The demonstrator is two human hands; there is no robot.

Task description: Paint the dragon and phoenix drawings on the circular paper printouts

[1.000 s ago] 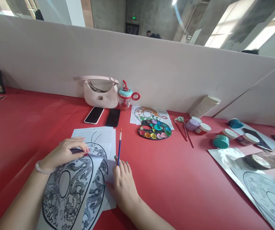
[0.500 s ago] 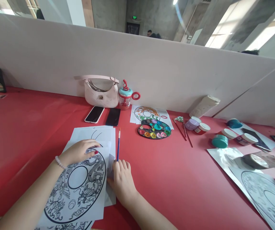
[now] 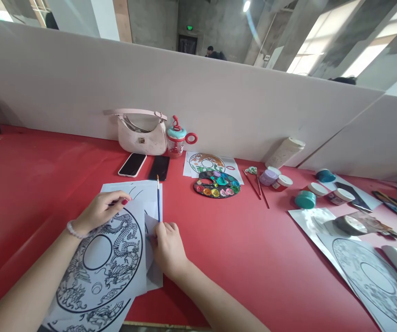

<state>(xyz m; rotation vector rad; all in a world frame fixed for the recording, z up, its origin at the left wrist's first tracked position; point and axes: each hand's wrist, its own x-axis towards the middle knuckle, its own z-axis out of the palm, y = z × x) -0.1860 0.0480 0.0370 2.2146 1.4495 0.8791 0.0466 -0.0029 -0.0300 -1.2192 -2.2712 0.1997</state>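
Note:
My left hand (image 3: 101, 211), with a beaded bracelet at the wrist, is at the top of a printed sheet (image 3: 98, 253) with a ring-shaped dragon pattern. Its thumb and fingers close at the sheet's upper edge; the exact contact is partly hidden. Other papers (image 3: 152, 193) lie beneath. In my right hand (image 3: 169, 249) is a blue paintbrush (image 3: 159, 203), held upright with its bristles pointing away from me. That hand is beside the right edge of the papers, and its fingertips are partly hidden.
Behind the papers are two phones (image 3: 132, 164), a pink handbag (image 3: 142, 138) and a cup (image 3: 177, 140). A paint palette (image 3: 217, 185) overlaps a coloured drawing (image 3: 231, 168). Brushes (image 3: 259, 186), paint jars (image 3: 305, 199) and another printed sheet (image 3: 371, 272) lie to the right. A low partition (image 3: 219, 101) borders the red table (image 3: 233, 258).
My left hand and the printed sheet have shifted left, exposing more of the sheet underneath. My right hand still grips the paintbrush. The whole view has turned slightly right.

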